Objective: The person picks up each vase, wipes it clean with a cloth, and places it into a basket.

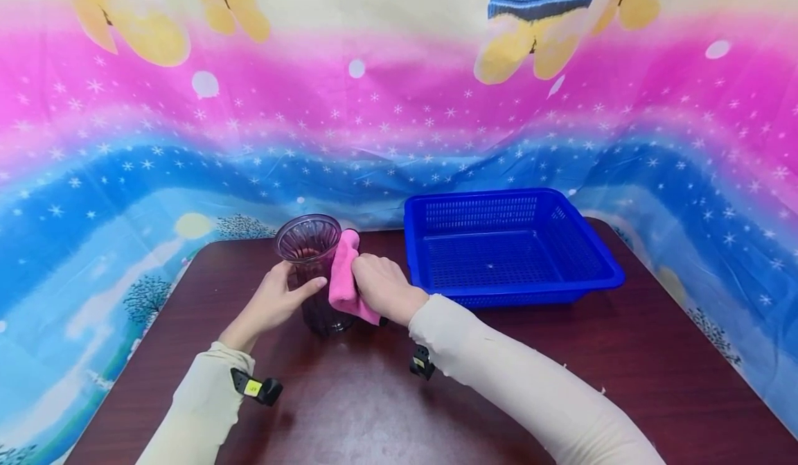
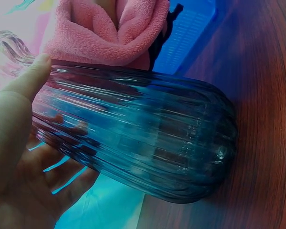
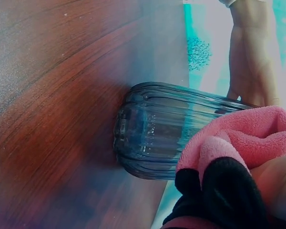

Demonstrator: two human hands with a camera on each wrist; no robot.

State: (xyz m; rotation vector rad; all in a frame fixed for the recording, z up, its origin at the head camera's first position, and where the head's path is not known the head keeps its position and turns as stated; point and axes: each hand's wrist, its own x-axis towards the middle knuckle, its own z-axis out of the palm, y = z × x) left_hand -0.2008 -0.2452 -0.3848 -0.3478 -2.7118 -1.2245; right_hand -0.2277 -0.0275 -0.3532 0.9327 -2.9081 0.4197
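A ribbed, see-through dark vase (image 1: 321,305) with a flared rim stands at the back left of the table. My left hand (image 1: 271,305) grips it around the upper body, thumb across the near side and fingers behind, as the left wrist view shows through the glass (image 2: 133,129). In my right hand (image 1: 386,286) is a bunched pink cloth (image 1: 344,281), held against the vase's right side just below the rim. The right wrist view shows the cloth (image 3: 257,129) folded over the glass, with a black part hanging at its lower edge.
A blue plastic basket (image 1: 517,295) with slotted walls sits at the back right, close beyond my right hand. The dark red wooden table (image 1: 349,409) ends at a printed backdrop (image 1: 374,118) behind both. A black strap device sits on each wrist.
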